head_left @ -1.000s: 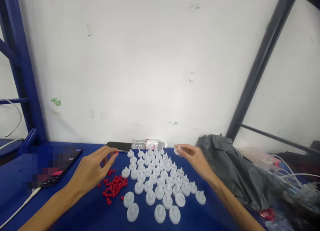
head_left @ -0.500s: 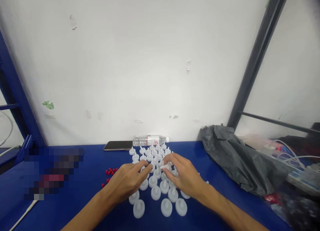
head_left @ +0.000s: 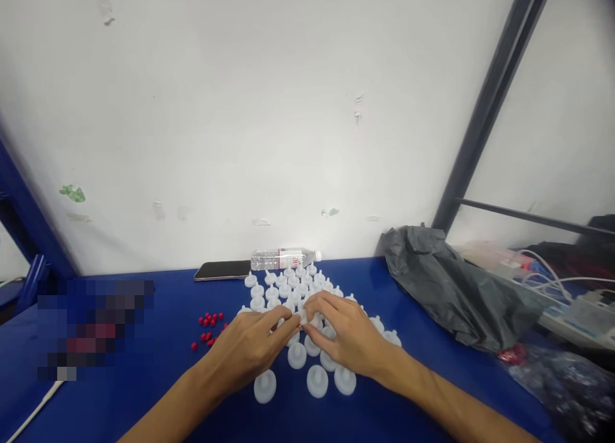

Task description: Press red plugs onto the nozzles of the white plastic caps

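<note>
A: Where does the piece sit in the grip?

B: Two bare forearms reach in low across a blue tabletop (head_left: 163, 328). The right hand (head_left: 353, 334) pinches a small, translucent white plastic piece (head_left: 303, 315) between thumb and fingertips, at the ends of the digits, on the side facing the other hand.

A: And the left hand (head_left: 245, 340)?

B: Thumb and forefinger are drawn together just beside the piece. Whether they clasp anything cannot be told; the fingers cover the spot.

A: How does the piece look?

B: Pale and mostly covered, its tilt unreadable. Beneath and around the hands spread round, white plastic caps with narrow upright spouts (head_left: 296, 355), in loose rows.

A: Farther out?

B: Small red plastic bits (head_left: 206, 336) lie scattered to the left hand's outer side. At right slumps a crumpled dark grey plastic bag (head_left: 461, 296). Farther back, a flat black phone (head_left: 223, 270) lies near a clear plastic bottle with a white-and-red label (head_left: 283, 258), on its side before a scuffed white wall (head_left: 259, 123).
</note>
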Demonstrator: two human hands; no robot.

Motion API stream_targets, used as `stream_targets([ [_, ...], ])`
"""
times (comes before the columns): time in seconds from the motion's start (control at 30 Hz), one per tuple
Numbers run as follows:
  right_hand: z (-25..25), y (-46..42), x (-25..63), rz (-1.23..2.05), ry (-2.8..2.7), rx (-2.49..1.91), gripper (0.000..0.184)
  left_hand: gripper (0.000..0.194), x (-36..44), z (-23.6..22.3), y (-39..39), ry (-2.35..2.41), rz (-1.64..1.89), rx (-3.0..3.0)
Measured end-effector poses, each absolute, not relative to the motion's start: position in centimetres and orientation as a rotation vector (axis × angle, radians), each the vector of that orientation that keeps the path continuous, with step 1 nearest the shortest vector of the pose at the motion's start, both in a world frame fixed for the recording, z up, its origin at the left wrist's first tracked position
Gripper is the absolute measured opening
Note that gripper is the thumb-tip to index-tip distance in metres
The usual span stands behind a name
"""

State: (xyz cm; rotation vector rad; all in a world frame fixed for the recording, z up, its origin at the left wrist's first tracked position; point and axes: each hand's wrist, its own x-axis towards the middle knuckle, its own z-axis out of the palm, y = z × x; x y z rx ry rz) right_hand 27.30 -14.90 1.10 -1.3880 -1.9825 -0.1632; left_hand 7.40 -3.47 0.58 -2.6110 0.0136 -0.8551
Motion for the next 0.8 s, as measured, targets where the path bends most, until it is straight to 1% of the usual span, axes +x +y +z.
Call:
stream_targets([
  [0.5, 1.1, -14.8, 27.5, -0.218, -2.041, -1.289, 0.009, 0.032, 7.5, 0.6, -3.9, 0.027, -0.932, -2.663],
  [0.6, 0.9, -14.9, 27.6, -0.267, -2.029, -1.239, 0.010, 0.026, 7.7, 0.7, -4.2, -0.008, -1.091, -2.902],
  [0.73, 0.9, -15.1, 27.7, -0.366, -1.991, -1.173, 0.019, 0.014, 8.1, 1.0, -5.0, -0.269, -1.474, -3.395],
  [0.77, 1.0, -15.1, 27.7, -0.389, -1.986, -1.152, 0.022, 0.016, 8.2, 1.1, -5.2, -0.380, -1.563, -3.473],
  [0.8, 1.1, -15.2, 27.8, -0.419, -1.979, -1.126, 0.024, 0.024, 8.3, 1.3, -5.4, -0.504, -1.625, -3.529],
])
